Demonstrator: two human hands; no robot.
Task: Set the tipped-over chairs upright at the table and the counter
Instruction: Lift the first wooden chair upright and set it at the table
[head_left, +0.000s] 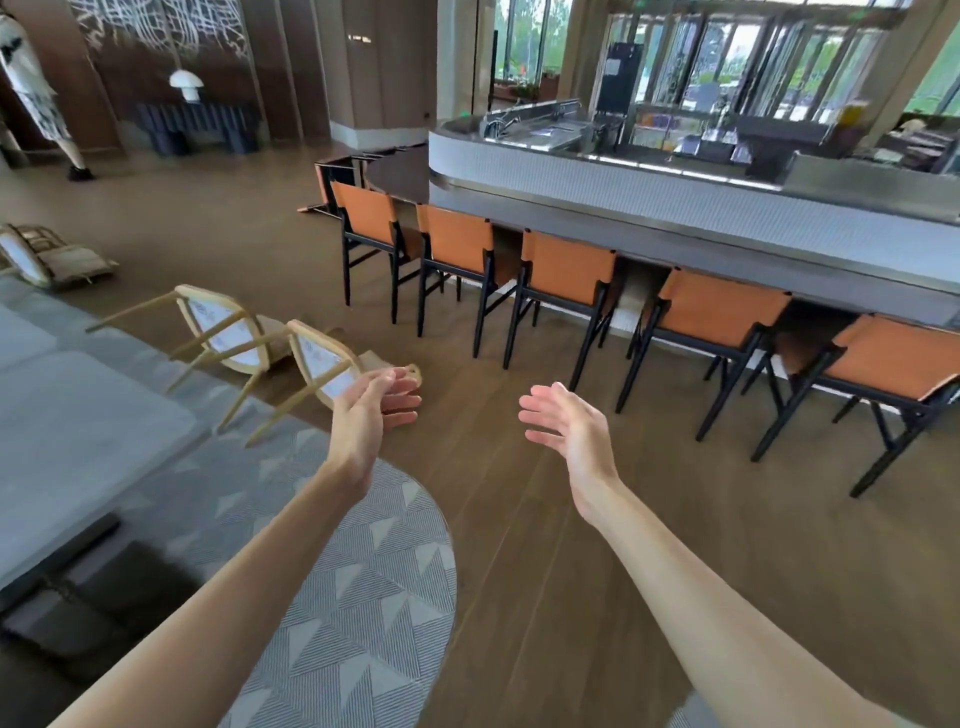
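Note:
Two light wooden chairs lie tipped over on the floor by the grey table (78, 415): the nearer chair (317, 364) and a second chair (223, 332) just behind it, legs pointing toward me. A third tipped wooden chair (47, 254) lies further left. At the counter (623, 208), several orange-backed black stools (566, 275) stand upright, and one dark stool (332, 182) lies tipped at the counter's far end. My left hand (374, 405) is held out with relaxed fingers in front of the nearer chair, holding nothing. My right hand (566, 421) is open, palm facing left, over bare floor.
A patterned grey rug (363, 571) lies under the table's corner. Wooden floor spreads between rug and counter. A person (36, 88) stands at the far left near a dark sideboard (197, 124).

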